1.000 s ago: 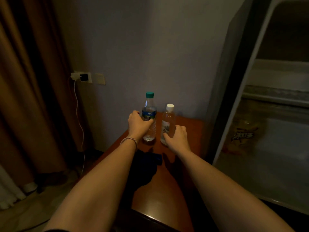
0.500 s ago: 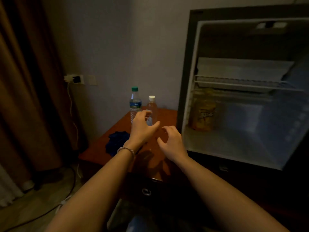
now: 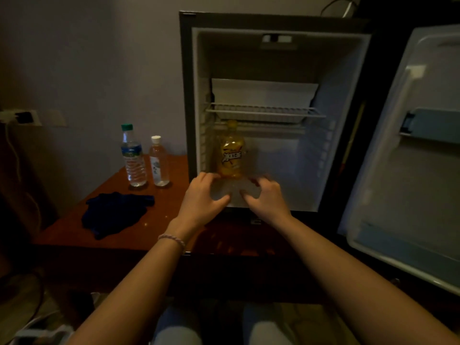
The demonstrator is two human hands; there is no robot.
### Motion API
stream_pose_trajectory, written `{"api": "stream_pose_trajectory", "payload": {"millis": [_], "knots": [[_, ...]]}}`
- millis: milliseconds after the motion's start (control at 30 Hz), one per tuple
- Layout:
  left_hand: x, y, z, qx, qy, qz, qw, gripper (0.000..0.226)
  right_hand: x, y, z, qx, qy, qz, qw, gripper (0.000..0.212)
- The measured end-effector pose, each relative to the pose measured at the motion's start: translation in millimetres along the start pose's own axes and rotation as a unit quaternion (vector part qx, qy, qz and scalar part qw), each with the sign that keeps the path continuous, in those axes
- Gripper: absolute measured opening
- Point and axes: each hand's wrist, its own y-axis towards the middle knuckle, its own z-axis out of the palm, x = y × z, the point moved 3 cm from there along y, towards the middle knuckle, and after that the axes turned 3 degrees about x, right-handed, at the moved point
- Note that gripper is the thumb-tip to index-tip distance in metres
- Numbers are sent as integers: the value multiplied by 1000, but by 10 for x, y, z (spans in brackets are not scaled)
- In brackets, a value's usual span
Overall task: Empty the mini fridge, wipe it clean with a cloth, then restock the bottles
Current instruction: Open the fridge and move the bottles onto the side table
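You are emptying the mini fridge [image 3: 331, 95]: at frame centre, left hand [image 3: 202, 195] and right hand [image 3: 265, 195] reach, fingers loosely spread and holding nothing. Next, grasp the yellow bottle [image 3: 231, 151] and lift it out.

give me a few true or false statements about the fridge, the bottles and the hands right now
1. A yellow drink bottle stands inside the open white mini fridge. True.
2. The clear water bottle with the green cap is on the fridge's wire shelf. False: it stands on the brown wooden table, beside the clear bottle with the white cap.
3. The left hand grips the dark blue cloth. False: the cloth lies on the table, untouched.
4. The right hand holds nothing. True.
5. The fridge door is closed. False: it stands open on the right.
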Motion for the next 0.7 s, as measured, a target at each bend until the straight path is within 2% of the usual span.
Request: {"api": "stream_pose_trajectory", "payload": {"millis": [200, 300, 467, 700], "knots": [[-60, 296, 215, 10, -19, 3, 1000, 42, -173, 426, -41, -20, 8, 21, 1000, 46], [3, 439, 359, 20, -20, -33, 999, 45, -300, 689, 92, -3, 3, 58, 998, 55], [108, 597, 591, 69, -1, -49, 996, 54, -396, 1118, 227, -28, 40, 80, 996, 66], [334, 645, 785, 61, 9, -52, 997, 57, -273, 1614, 527, -69, 90, 127, 985, 87]]}}
